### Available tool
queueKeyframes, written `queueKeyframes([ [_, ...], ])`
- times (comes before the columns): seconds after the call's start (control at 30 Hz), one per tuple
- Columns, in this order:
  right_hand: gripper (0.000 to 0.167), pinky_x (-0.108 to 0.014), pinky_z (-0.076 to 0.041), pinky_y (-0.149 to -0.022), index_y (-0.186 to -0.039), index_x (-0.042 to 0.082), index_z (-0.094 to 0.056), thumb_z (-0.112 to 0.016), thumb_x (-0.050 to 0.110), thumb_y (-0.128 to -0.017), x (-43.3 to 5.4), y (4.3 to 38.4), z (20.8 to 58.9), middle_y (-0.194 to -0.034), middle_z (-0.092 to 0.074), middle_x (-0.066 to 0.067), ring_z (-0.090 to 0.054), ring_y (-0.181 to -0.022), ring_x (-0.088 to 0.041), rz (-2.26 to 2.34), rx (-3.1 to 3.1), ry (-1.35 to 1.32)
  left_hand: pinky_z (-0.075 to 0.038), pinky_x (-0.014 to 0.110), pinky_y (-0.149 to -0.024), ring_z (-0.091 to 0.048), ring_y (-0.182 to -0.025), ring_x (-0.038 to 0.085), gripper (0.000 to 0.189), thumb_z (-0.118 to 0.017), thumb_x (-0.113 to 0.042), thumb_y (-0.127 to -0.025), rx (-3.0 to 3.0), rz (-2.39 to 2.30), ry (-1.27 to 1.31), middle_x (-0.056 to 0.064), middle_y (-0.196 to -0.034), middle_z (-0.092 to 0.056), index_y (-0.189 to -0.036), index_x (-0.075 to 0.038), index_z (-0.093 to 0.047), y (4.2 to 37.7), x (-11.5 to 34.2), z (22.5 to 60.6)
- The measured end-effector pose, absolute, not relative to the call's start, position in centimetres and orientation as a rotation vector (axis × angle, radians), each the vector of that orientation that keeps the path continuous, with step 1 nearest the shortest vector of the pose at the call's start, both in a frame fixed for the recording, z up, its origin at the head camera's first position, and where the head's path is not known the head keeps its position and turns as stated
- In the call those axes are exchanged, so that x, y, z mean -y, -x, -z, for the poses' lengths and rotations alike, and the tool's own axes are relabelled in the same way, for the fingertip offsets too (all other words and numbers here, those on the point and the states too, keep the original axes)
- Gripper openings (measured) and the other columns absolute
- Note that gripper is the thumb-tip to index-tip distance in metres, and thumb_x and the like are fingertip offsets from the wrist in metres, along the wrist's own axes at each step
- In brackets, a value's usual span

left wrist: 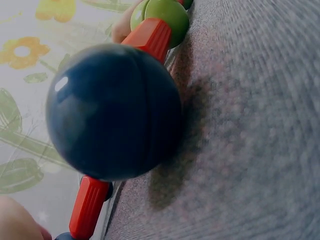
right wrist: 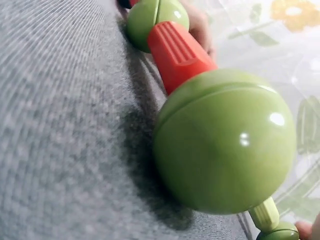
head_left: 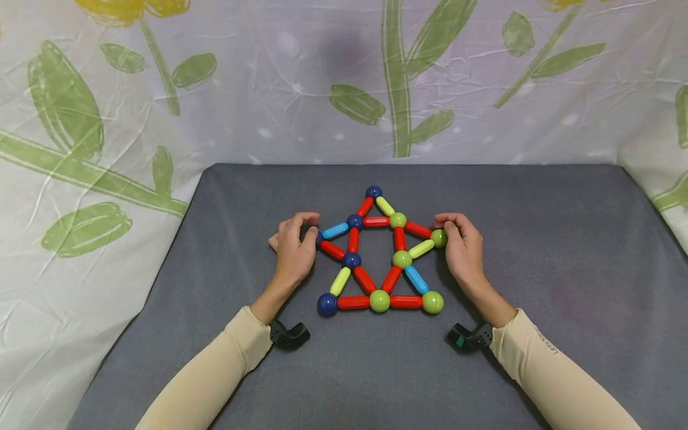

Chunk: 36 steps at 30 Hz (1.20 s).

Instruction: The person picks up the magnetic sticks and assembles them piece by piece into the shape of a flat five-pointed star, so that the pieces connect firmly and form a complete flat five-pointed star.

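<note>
A flat star-shaped frame of magnetic rods and balls lies on the grey table. My left hand (head_left: pixel 292 251) pinches the blue ball (head_left: pixel 319 237) at its left point, partly hiding it. Opposite, my right hand (head_left: pixel 465 249) grips the green ball (head_left: pixel 438 239) at the right point between thumb and fingers. Red rods (head_left: pixel 376 221) frame the middle, with blue rods (head_left: pixel 335 230) and yellow-green rods (head_left: pixel 421 249) among the points. The near corners are a blue ball (head_left: pixel 327 304), large in the left wrist view, and a green ball (right wrist: pixel 225 145), large in the right wrist view.
The grey table (head_left: pixel 559 257) extends on both sides of the frame. Behind it hangs a pale cloth (head_left: pixel 301 89) printed with leaves and flowers. A black wrist camera (head_left: pixel 290 335) sits by the left cuff, and another camera (head_left: pixel 469 337) by the right.
</note>
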State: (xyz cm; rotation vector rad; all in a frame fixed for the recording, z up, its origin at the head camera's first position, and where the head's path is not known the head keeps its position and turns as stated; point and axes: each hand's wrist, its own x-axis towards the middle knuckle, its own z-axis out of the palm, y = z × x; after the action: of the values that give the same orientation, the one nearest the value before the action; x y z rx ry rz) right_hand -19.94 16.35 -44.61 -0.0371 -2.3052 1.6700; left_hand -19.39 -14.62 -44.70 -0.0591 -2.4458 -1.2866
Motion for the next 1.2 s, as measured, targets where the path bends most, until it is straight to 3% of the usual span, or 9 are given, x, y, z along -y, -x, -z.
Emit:
queueKeyframes([
  [0.07, 0.031, -0.020, -0.045, -0.087, -0.113, -0.003, -0.068, -0.041, 0.013, -0.108, -16.37, 20.04, 44.58, -0.103, -0.071, -0.017, -0.061, -0.092, -0.006, -1.746, 2.200, 0.087, -0.015, 0.056, -0.105, -0.050, -0.122, 0.031, 0.027, -0.050, -0.013, -0.098, 2.443, 1.264, 0.008, 0.011, -0.113, -0.071, -0.116, -0.007, -0.069, 19.44, 14.63, 44.71],
  [0.3, 0.027, -0.021, -0.049, -0.084, -0.114, -0.004, -0.063, -0.042, 0.012, -0.109, -16.61, 20.29, 44.59, -0.087, -0.067, 0.004, -0.063, -0.084, -0.009, -1.820, 2.005, 0.172, -0.013, 0.057, -0.104, -0.052, -0.116, 0.030, 0.030, -0.043, -0.002, -0.099, 2.412, 1.236, -0.045, 0.011, -0.106, -0.074, -0.110, -0.006, -0.070, 19.46, 14.73, 44.66],
  [0.57, 0.027, -0.015, -0.045, -0.077, -0.119, -0.001, -0.064, -0.045, 0.014, -0.107, -16.85, 20.28, 44.64, -0.104, -0.071, -0.020, -0.061, -0.087, -0.002, -1.741, 2.278, 0.108, -0.014, 0.056, -0.104, -0.052, -0.112, 0.029, 0.028, -0.044, -0.001, -0.100, 2.436, 1.219, -0.066, 0.011, -0.097, -0.074, -0.107, -0.008, -0.071, 19.47, 14.76, 44.62],
  [0.8, 0.029, -0.012, -0.045, -0.075, -0.119, -0.001, -0.066, -0.047, 0.017, -0.107, -17.01, 20.30, 44.85, -0.108, -0.072, -0.021, -0.061, -0.087, 0.002, -1.694, 2.376, 0.017, -0.014, 0.056, -0.104, -0.052, -0.111, 0.028, 0.029, -0.044, -0.002, -0.101, 2.446, 1.212, -0.059, 0.011, -0.096, -0.075, -0.100, -0.010, -0.071, 19.54, 14.75, 44.73],
  [0.87, 0.029, -0.016, -0.044, -0.075, -0.118, -0.001, -0.067, -0.049, 0.019, -0.107, -17.04, 20.26, 44.88, -0.107, -0.073, -0.019, -0.060, -0.086, 0.002, -1.651, 2.398, -0.015, -0.013, 0.057, -0.104, -0.052, -0.111, 0.029, 0.029, -0.044, -0.002, -0.100, 2.444, 1.212, -0.051, 0.012, -0.096, -0.075, -0.100, -0.009, -0.071, 19.54, 14.75, 44.73],
  [1.03, 0.025, -0.034, -0.029, -0.096, -0.116, 0.003, -0.070, -0.060, 0.021, -0.102, -17.08, 20.22, 44.99, -0.104, -0.074, -0.015, -0.057, -0.085, 0.000, -1.533, 2.418, -0.149, -0.013, 0.058, -0.104, -0.053, -0.110, 0.029, 0.029, -0.045, -0.001, -0.100, 2.450, 1.216, 0.001, 0.012, -0.098, -0.076, -0.099, -0.009, -0.072, 19.56, 14.72, 44.75],
  [1.2, 0.023, -0.045, -0.018, -0.092, -0.113, 0.007, -0.075, -0.072, 0.019, -0.094, -16.87, 20.15, 45.31, -0.111, -0.074, -0.014, -0.054, -0.097, -0.019, -1.406, 2.398, -0.426, -0.013, 0.057, -0.103, -0.054, -0.109, 0.028, 0.024, -0.051, -0.008, -0.101, 2.458, 1.235, 0.089, 0.010, -0.102, -0.076, -0.098, -0.009, -0.074, 19.61, 14.64, 44.87],
])
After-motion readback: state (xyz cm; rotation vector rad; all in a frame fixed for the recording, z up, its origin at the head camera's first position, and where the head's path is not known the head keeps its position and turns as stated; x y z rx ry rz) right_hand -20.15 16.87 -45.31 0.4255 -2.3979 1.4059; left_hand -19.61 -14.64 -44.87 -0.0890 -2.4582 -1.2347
